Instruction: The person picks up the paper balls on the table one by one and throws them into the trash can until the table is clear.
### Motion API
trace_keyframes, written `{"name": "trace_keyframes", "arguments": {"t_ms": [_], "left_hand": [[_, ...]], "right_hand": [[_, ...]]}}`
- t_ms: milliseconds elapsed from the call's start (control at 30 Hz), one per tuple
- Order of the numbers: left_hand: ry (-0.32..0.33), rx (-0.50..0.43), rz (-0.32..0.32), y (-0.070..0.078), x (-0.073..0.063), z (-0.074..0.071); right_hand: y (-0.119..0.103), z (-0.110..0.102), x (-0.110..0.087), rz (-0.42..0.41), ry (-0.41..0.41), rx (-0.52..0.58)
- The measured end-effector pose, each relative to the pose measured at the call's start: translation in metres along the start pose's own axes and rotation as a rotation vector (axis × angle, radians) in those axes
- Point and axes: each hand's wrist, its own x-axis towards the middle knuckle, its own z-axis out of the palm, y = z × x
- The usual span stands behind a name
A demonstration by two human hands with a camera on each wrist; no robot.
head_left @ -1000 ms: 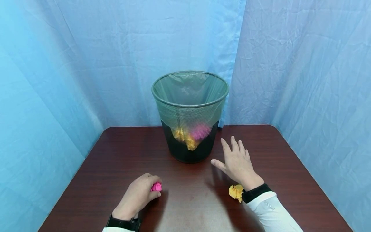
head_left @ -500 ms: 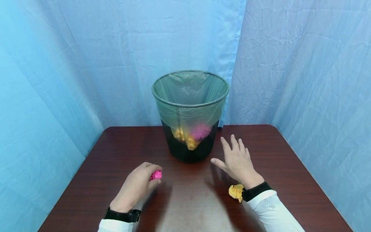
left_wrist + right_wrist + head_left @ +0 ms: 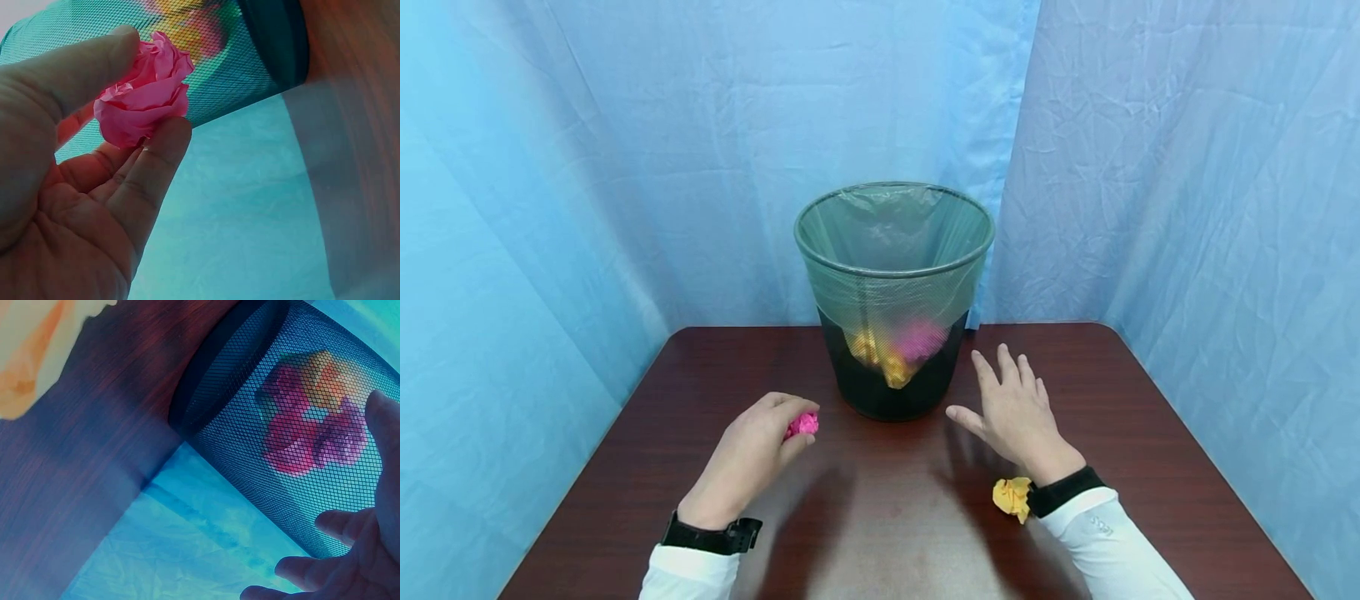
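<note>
My left hand (image 3: pixel 748 450) pinches a crumpled ball of pink paper (image 3: pixel 147 94) between thumb and fingers, raised over the table's left half with its shadow below. To the right, my right hand (image 3: pixel 1018 417) holds nothing, its fingers spread beside the bin. By the right wristband lies a crumpled ball of yellow paper (image 3: pixel 1012 497) on the table, partly hidden by the wrist. At the back middle stands a mesh waste bin (image 3: pixel 895 287) with a clear greenish liner. Crumpled pink and yellow paper (image 3: pixel 312 419) shows through its mesh.
The dark reddish-brown wooden table (image 3: pixel 715 383) has rounded far corners. Light blue cloth (image 3: pixel 700 150) hangs behind it and along both sides. The bin's open rim (image 3: pixel 895 273) rises well above both hands.
My left hand has risen and moved forward toward the bin with the pink paper ball. The right hand has hardly shifted, and the yellow ball stays where it was.
</note>
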Motion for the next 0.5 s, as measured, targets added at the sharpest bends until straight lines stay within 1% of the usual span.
{"name": "trace_keyframes", "arguments": {"t_ms": [200, 500], "left_hand": [[0.038, 0.016, 0.033, 0.001, 0.008, -0.009], [0.060, 0.035, 0.059, 0.004, 0.022, -0.022]], "right_hand": [[-0.001, -0.003, 0.001, -0.003, -0.001, -0.004], [-0.001, -0.009, 0.004, -0.005, -0.013, -0.010]]}}
